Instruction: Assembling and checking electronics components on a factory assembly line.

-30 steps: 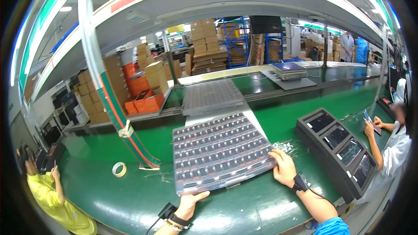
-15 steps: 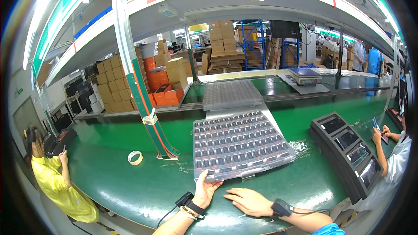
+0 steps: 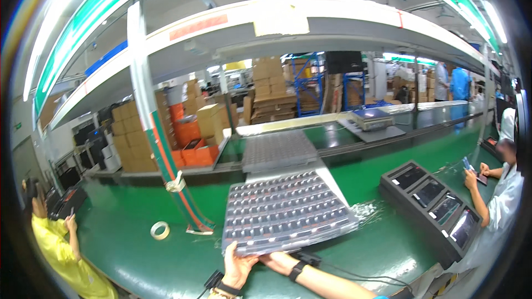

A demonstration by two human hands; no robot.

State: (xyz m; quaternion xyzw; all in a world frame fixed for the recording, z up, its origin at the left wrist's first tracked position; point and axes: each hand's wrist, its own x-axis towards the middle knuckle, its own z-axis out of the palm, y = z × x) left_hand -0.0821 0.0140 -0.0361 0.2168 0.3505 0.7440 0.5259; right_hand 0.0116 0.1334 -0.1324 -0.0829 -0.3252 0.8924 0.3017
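A clear plastic tray (image 3: 288,210) with rows of small dark parts lies at the middle of the green bench, its near edge toward me. My left hand (image 3: 237,267) grips the near left corner, thumb on top and fingers beneath the edge. Close beside it, my right hand (image 3: 276,260) reaches to the underside of the near edge, its fingers hidden by the tray and the left hand. Straight behind lies a second stack of clear trays (image 3: 280,149).
On the left of the bench (image 3: 183,266) lies a tape roll (image 3: 160,231), near a taped post (image 3: 166,166). Black foam trays (image 3: 432,205) with phone-like screens stand at the right. A scale (image 3: 372,119) sits at the back. People (image 3: 58,254) work at both sides.
My right hand has moved left from the bench to beneath the tray's near edge, beside my left hand. The whole view has tilted, so the scene sits lower and further left.
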